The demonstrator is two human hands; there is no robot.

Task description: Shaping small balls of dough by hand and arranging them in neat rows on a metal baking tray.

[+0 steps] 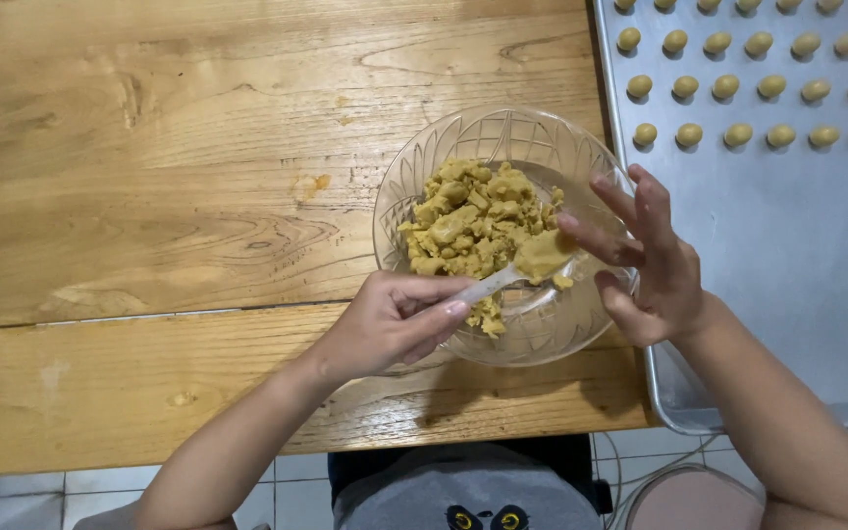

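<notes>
A clear patterned glass bowl [414,177] sits on a wooden table [149,196] and holds crumbly yellow dough [468,221]. My left hand [385,324] grips the handle of a clear plastic spoon [488,285] loaded with a lump of dough [542,253]. My right hand [645,260] hovers at the bowl's right rim, fingers spread, its fingertips touching the lump on the spoon.
A metal baking tray [787,255] lies to the right, its far half lined with rows of small dough balls [728,86]. The tray's near corner overhangs the table's front edge. Tiled floor and my lap show below.
</notes>
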